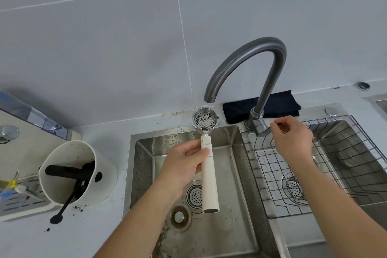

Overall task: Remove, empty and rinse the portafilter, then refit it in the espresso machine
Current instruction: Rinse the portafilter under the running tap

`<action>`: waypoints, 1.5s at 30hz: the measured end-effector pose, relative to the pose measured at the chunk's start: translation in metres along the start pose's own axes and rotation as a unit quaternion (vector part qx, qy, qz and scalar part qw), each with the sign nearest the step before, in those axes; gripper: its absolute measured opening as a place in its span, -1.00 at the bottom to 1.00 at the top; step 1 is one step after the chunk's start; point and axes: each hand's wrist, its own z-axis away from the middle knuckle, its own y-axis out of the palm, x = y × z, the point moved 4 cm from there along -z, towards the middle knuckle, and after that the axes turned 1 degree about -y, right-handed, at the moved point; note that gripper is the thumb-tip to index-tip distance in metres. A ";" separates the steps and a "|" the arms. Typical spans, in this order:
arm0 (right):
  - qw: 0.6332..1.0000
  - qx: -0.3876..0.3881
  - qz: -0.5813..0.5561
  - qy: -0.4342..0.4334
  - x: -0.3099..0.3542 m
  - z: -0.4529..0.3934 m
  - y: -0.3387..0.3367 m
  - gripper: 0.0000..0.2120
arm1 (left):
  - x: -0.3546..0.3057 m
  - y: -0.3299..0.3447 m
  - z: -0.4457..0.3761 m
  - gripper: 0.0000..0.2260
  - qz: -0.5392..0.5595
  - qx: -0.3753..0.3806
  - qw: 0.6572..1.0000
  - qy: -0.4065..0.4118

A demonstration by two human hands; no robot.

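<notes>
Left hand (186,165) grips the portafilter (206,144) handle under the spout; right hand (293,138) pinches the faucet lever (262,131).

Left hand (184,163) round portafilter (206,148) handle under faucet (245,73) spout, right hand (293,138) at faucet lever

Kitchen, likely home: steel double sink (144,153), faucet (247,63), tiled wall (104,27).

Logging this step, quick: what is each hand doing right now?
Left hand: grips the portafilter handle.
Right hand: fingers at the faucet lever; grip cannot be told.
</notes>
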 end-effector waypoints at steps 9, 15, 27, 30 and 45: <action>1.000 -0.002 -0.002 0.004 -0.005 0.003 0.000 -0.94 | -0.002 0.000 -0.001 -0.78 0.004 0.002 1.000 0.004; 1.000 -0.001 -0.010 0.010 -0.004 0.004 0.000 -0.94 | 0.000 -0.004 -0.003 -0.78 0.001 -0.001 1.000 0.002; 1.000 -0.005 -0.007 0.012 -0.006 0.003 0.000 -0.93 | 0.010 0.010 -0.014 -0.76 0.002 0.024 1.000 -0.010; 1.000 -0.003 -0.007 0.013 -0.005 0.003 0.000 -0.94 | 0.010 0.015 -0.018 -0.78 0.006 0.033 0.999 -0.014; 1.000 -0.003 -0.005 0.009 -0.005 0.002 0.001 -0.97 | 0.016 0.016 -0.026 -0.79 -0.038 0.021 0.999 -0.033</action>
